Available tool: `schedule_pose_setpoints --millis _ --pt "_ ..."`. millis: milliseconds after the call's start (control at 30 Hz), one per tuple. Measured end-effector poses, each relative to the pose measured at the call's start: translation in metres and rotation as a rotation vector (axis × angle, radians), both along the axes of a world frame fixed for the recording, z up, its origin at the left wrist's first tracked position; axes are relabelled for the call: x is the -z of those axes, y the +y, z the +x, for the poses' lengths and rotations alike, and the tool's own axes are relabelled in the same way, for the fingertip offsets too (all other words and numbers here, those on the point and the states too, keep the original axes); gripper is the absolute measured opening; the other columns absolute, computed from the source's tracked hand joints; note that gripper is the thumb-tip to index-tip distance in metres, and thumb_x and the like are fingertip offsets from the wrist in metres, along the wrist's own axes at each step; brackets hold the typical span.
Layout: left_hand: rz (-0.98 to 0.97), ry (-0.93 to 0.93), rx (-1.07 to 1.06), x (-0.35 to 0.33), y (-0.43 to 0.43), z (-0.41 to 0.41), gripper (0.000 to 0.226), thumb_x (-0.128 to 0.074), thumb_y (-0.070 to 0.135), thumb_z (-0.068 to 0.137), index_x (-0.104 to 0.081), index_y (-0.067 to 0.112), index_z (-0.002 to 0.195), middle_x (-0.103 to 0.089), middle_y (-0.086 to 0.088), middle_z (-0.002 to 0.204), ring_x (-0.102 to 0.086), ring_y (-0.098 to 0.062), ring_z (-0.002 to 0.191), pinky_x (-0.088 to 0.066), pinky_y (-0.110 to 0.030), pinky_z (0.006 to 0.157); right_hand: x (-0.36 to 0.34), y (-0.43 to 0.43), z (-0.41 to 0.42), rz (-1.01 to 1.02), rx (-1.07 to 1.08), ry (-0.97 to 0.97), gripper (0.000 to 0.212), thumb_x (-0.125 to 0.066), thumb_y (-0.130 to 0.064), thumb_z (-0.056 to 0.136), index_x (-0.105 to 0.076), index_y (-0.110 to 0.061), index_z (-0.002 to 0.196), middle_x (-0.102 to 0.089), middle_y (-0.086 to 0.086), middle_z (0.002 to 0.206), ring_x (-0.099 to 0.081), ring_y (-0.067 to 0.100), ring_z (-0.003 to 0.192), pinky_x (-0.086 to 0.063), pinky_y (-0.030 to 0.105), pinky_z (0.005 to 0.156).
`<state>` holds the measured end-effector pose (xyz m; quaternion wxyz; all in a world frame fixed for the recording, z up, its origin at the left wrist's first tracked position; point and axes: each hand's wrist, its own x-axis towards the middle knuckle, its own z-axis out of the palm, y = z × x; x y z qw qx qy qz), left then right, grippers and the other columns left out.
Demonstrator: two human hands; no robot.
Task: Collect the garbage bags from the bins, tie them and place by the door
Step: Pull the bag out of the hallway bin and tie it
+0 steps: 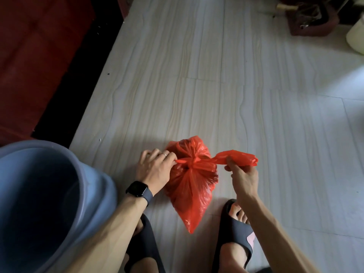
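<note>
Dark slides (234, 239) at 6 o'clock. Blue bin (94, 186) at 8 o'clock.

Red garbage bag (192, 186) on the tile floor (197, 85), between the feet.

Left hand (153, 168) pinches one tail tight against the knot (194, 161). Right hand (243, 178) pinches the other tail, drawn out toward 3 o'clock.

Risk: the thin film may tear or slip under a hard pull, and a single knot may loosen.

Smartwatch (137, 189) face is dark. No readable writing anywhere.

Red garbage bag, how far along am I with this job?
Done: the red garbage bag is out of the blue bin, on the floor. In hand: left hand and right hand pull its two ends apart at a knot. Left: finish tying, then carry it to the door, which isn't in view.
</note>
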<state>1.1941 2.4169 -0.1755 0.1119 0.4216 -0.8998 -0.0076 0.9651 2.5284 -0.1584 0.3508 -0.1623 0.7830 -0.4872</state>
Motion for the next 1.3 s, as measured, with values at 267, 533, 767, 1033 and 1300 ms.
schedule_pose_setpoints --millis 267,533,767,1033,1300 --pt "0.302 0.276 -0.065 -0.023 0.011 -0.011 0.047 -0.064 0.035 0.076 -0.063 0.018 0.12 -0.061 0.0 0.127 -0.058 -0.025 0.115 -0.044 -0.041 0.098 -0.02 -0.019 0.004 -0.024 -0.218 -0.058 0.006 -0.07 -0.03 0.088 -0.074 -0.034 0.086 -0.076 -0.009 0.085 -0.071 0.006 0.074 -0.049 0.029 0.068" --pt "0.474 -0.146 0.203 -0.002 0.018 -0.067 0.105 -0.042 0.075 0.079 0.002 0.019 0.156 -0.004 0.004 0.166 0.007 -0.015 0.152 0.007 -0.055 0.119 -0.062 -0.044 0.001 -0.142 -0.142 0.042 0.027 -0.055 -0.039 0.099 -0.071 -0.027 0.08 -0.073 -0.003 0.078 -0.068 0.007 0.074 -0.051 0.032 0.068" --pt "0.415 -0.239 0.13 0.012 0.024 -0.053 0.097 -0.038 0.071 0.084 0.003 0.023 0.156 0.018 0.009 0.162 0.017 -0.013 0.15 0.017 -0.053 0.116 -0.081 -0.061 -0.002 0.017 -0.083 0.174 0.058 -0.065 -0.069 0.077 -0.055 -0.023 0.109 -0.064 0.003 0.112 -0.063 0.023 0.105 -0.053 0.048 0.093" --pt "0.411 -0.253 0.078 0.006 0.034 -0.033 0.107 -0.047 0.069 0.085 0.027 0.025 0.15 0.029 0.007 0.157 0.022 -0.016 0.148 0.017 -0.05 0.115 -0.069 -0.061 0.01 0.14 -0.217 0.052 0.009 -0.058 -0.02 0.089 -0.066 -0.023 0.091 -0.073 0.001 0.084 -0.072 0.025 0.085 -0.06 0.046 0.08" --pt "0.33 -0.441 0.19 -0.015 -0.038 -0.019 0.098 -0.057 0.034 0.092 0.02 0.024 0.153 0.017 0.007 0.164 0.009 -0.015 0.151 -0.004 -0.056 0.118 -0.076 -0.102 0.002 -0.062 -0.358 0.036 0.015 -0.057 -0.021 0.094 -0.069 -0.024 0.086 -0.063 -0.005 0.062 -0.06 0.008 0.054 -0.051 0.026 0.052"
